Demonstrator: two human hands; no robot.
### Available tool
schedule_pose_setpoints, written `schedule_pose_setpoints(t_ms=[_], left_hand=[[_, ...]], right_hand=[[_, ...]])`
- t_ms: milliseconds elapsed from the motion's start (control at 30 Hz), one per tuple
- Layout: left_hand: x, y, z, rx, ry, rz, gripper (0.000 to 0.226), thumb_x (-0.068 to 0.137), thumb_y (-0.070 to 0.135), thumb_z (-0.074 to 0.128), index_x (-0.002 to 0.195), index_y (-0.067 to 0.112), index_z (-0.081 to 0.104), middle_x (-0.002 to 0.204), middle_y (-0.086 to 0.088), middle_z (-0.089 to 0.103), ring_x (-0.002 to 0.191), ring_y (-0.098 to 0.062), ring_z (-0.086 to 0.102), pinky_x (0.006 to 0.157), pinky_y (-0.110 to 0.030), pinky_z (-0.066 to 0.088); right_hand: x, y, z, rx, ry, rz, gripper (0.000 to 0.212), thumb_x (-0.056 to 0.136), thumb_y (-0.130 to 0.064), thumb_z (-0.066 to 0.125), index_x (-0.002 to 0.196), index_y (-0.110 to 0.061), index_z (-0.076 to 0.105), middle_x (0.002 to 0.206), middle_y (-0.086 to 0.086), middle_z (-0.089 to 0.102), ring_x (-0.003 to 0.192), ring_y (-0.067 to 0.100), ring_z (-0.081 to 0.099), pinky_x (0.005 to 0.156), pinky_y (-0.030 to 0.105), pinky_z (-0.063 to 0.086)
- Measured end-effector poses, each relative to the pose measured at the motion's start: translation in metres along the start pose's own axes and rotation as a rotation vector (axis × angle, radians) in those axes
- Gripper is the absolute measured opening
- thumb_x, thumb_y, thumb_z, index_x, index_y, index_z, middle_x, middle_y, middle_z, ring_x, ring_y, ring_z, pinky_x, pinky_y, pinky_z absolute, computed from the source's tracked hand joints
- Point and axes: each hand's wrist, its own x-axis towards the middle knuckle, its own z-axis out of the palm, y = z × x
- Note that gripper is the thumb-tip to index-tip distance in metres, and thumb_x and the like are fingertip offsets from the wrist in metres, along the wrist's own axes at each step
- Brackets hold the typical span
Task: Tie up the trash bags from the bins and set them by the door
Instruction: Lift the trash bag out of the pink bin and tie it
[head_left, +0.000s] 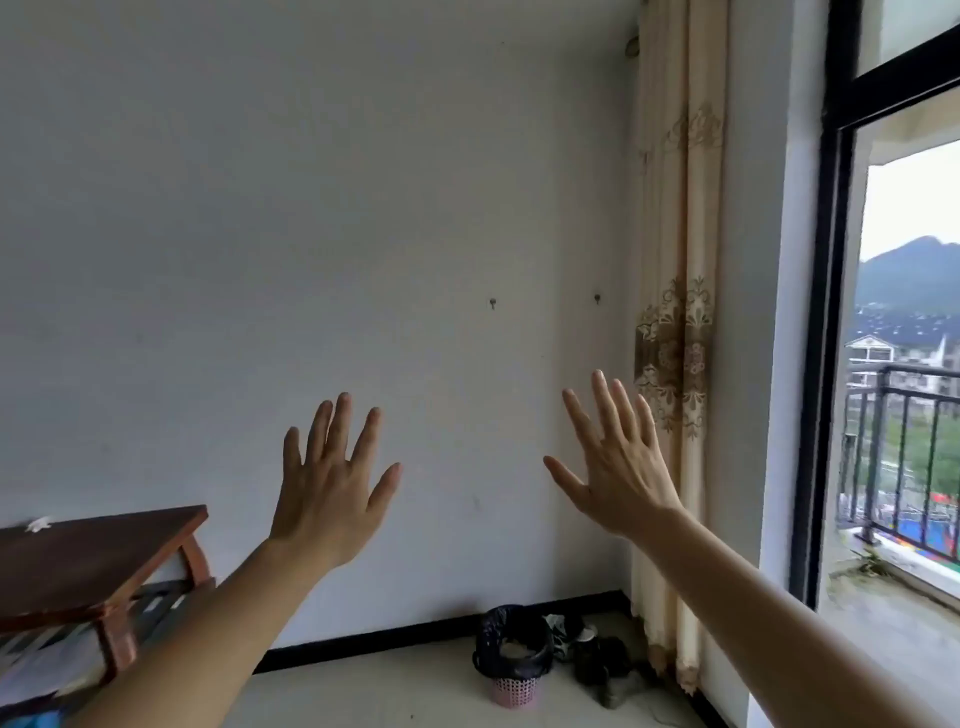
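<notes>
A small pink mesh bin (514, 690) stands on the floor by the far wall, lined with a black trash bag (506, 635) whose top is folded over the rim; some pale rubbish shows inside. My left hand (332, 488) and my right hand (618, 462) are both raised in front of the white wall, backs toward me, fingers spread, holding nothing. Both hands are well above the bin and apart from it.
A dark wooden table (88, 561) with a lower slatted shelf stands at the left. Dark shoes (602, 665) lie next to the bin. A beige patterned curtain (675, 364) hangs at the corner. A black-framed balcony door (831, 312) stands open on the right.
</notes>
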Motion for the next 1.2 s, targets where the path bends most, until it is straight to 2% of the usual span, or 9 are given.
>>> schedule_pose_setpoints(t_ms=[200,333,467,667,767,867,1033,1200], left_hand=[[0.076,0.000,0.116,-0.085,-0.167,-0.041,0.084,0.089,0.064,-0.006,0.159,0.019,0.003,0.167,-0.014,-0.002,0.154,-0.032,0.001,0.121,-0.054,0.011],[0.104,0.032,0.219,-0.136,-0.320,-0.024,0.071,0.101,0.057,0.015,0.159,0.018,0.002,0.167,-0.013,-0.004,0.153,-0.031,-0.001,0.121,-0.055,0.010],[0.131,0.063,0.328,-0.161,-0.428,0.014,0.070,0.103,0.056,0.018,0.159,0.019,0.000,0.167,-0.013,-0.007,0.154,-0.030,-0.003,0.121,-0.055,0.007],[0.217,0.108,0.475,-0.170,-0.608,-0.006,0.071,0.102,0.056,0.019,0.159,0.019,0.000,0.167,-0.013,-0.009,0.154,-0.029,-0.004,0.121,-0.054,0.008],[0.267,0.112,0.527,-0.174,-0.634,0.004,0.070,0.103,0.056,0.019,0.160,0.020,0.000,0.167,-0.011,-0.009,0.154,-0.028,-0.003,0.122,-0.052,0.009],[0.297,0.111,0.573,-0.215,-0.710,-0.022,0.069,0.103,0.056,0.021,0.159,0.021,0.002,0.167,-0.012,-0.007,0.154,-0.030,0.000,0.121,-0.052,0.012],[0.315,0.100,0.674,-0.217,-0.913,-0.094,0.070,0.103,0.054,0.027,0.159,0.022,-0.001,0.165,-0.014,-0.021,0.153,-0.032,-0.010,0.121,-0.055,0.010],[0.341,0.083,0.803,-0.231,-1.113,-0.108,0.074,0.103,0.055,0.029,0.159,0.022,-0.006,0.161,-0.015,-0.030,0.152,-0.034,-0.017,0.121,-0.056,0.006]], right_hand=[[0.044,-0.012,0.115,-0.008,-0.122,0.038,0.081,0.097,-0.067,0.026,0.161,-0.021,0.010,0.167,0.018,0.004,0.154,0.036,0.010,0.123,0.051,0.007],[0.041,0.009,0.200,-0.042,-0.228,-0.012,0.079,0.097,-0.065,0.031,0.160,-0.019,0.017,0.166,0.019,0.011,0.152,0.037,0.018,0.123,0.053,0.012],[0.044,0.053,0.297,-0.030,-0.296,-0.002,0.077,0.097,-0.063,0.032,0.159,-0.019,0.019,0.166,0.019,0.013,0.152,0.037,0.019,0.123,0.053,0.015],[0.084,0.144,0.460,-0.007,-0.520,0.177,0.081,0.098,-0.061,0.039,0.160,-0.016,0.013,0.165,0.023,0.009,0.151,0.040,0.017,0.122,0.054,0.015],[0.126,0.180,0.524,-0.005,-0.595,0.192,0.082,0.099,-0.060,0.036,0.161,-0.017,0.004,0.166,0.021,0.002,0.153,0.038,0.010,0.123,0.050,0.013],[0.160,0.198,0.577,0.028,-0.670,0.231,0.080,0.100,-0.058,0.035,0.160,-0.016,0.002,0.166,0.021,0.002,0.153,0.036,0.010,0.122,0.046,0.015],[0.188,0.206,0.677,0.053,-0.805,0.195,0.078,0.100,-0.057,0.037,0.160,-0.018,0.005,0.166,0.019,0.003,0.153,0.035,0.012,0.122,0.045,0.017],[0.202,0.208,0.798,0.076,-0.960,0.281,0.077,0.100,-0.056,0.036,0.159,-0.016,0.007,0.166,0.018,0.008,0.152,0.036,0.014,0.121,0.047,0.020]])
